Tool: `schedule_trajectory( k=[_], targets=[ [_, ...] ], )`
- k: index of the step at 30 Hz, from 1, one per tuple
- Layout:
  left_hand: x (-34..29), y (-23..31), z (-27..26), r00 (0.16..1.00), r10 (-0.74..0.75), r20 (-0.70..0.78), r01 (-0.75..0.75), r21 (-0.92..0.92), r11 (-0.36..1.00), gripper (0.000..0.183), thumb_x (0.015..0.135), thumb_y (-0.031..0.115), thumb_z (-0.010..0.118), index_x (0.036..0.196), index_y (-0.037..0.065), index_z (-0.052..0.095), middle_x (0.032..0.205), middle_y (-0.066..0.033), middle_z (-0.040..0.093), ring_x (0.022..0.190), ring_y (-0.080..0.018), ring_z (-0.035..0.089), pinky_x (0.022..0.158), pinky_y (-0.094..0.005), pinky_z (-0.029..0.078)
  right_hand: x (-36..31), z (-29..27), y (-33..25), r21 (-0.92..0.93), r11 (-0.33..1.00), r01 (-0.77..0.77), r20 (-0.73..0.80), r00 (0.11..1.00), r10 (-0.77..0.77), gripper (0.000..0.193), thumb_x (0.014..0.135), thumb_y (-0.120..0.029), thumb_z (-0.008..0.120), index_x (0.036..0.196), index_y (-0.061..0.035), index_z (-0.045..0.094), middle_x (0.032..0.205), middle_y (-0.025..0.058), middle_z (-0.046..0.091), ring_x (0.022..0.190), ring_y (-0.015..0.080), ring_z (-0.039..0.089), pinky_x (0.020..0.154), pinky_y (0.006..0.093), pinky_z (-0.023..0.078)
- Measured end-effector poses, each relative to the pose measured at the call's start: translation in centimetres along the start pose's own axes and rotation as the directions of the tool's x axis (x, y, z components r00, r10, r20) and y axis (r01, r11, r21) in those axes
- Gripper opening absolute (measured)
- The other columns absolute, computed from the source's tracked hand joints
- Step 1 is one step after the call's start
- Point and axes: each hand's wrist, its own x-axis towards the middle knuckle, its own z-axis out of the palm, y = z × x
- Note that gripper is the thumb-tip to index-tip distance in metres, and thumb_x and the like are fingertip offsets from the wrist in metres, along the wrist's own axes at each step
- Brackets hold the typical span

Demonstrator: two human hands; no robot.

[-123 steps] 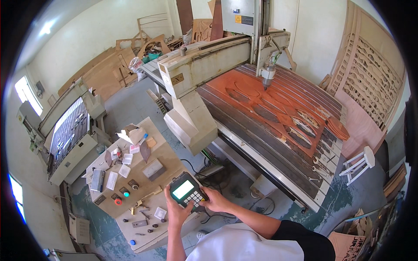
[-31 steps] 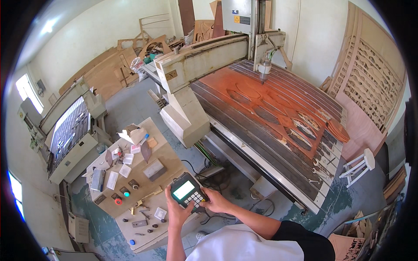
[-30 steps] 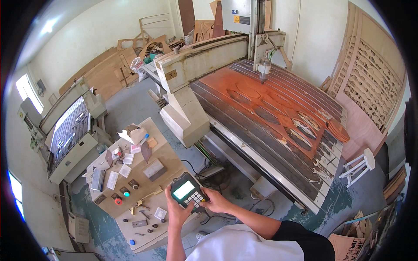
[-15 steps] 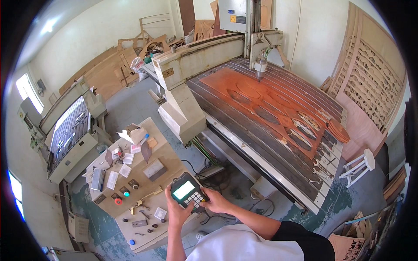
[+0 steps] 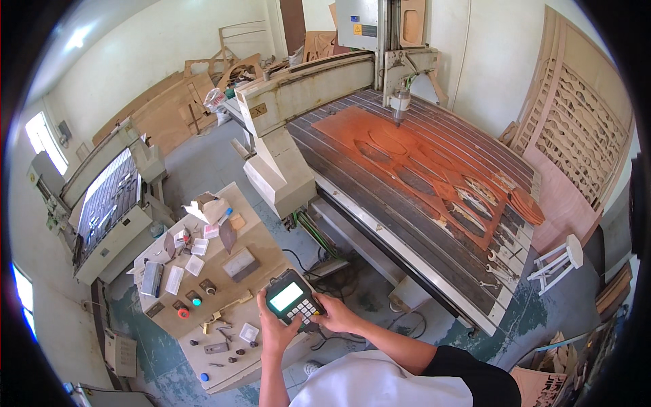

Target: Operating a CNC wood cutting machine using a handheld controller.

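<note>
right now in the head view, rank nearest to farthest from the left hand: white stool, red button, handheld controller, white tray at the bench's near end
1. Handheld controller: held in the left hand.
2. White tray: just left of that hand.
3. Red button: farther left, on the bench.
4. White stool: at the far right.

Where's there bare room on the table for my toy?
Two bare patches on the table: one between the grey block, brown scrap and right edge; another between the black knobs, blue cap and near edge. It's crowded around the white trays.
</note>
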Motion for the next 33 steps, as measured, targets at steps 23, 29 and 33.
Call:
schedule_trajectory(
  k=[23,29,33],
  targets=[
    [0.0,0.4,0.2,0.999,-0.017,-0.040,0.017,-0.007,1.000,0.093,0.064,0.001,0.076,0.139,0.000,0.022,0.112,-0.0228,0.058,0.103,-0.0339,0.060,0.093,-0.0417,0.047,-0.2,-0.3,-0.8,-0.015,1.000,0.027,-0.024,0.999,-0.027,0.057,0.081,-0.009,0.074,0.129,0.0043,0.047,0.109,0.0231,0.063,0.094,0.0332,0.067,0.072,0.0382,0.055],
    [0.1,0.5,0.2,0.999,-0.012,-0.040,0.011,-0.011,1.000,0.093,0.064,0.002,0.077,0.140,0.000,0.022,0.112,-0.0228,0.058,0.104,-0.0339,0.059,0.094,-0.0418,0.047,-0.1,-0.4,-0.7,-0.011,1.000,0.029,-0.021,0.999,-0.029,0.056,0.081,-0.008,0.074,0.129,0.0046,0.047,0.111,0.0229,0.062,0.092,0.0315,0.067,0.069,0.0370,0.057],
    [-0.2,-0.6,0.4,0.999,-0.046,-0.027,0.045,-0.033,0.998,0.094,0.064,0.002,0.077,0.140,0.000,0.022,0.113,-0.0227,0.058,0.105,-0.0340,0.059,0.094,-0.0420,0.046,-0.1,-0.3,-0.5,-0.014,0.999,0.029,-0.019,0.999,-0.029,0.057,0.081,-0.009,0.074,0.129,0.0048,0.047,0.111,0.0235,0.062,0.093,0.0318,0.067,0.069,0.0370,0.057]
  ],
)
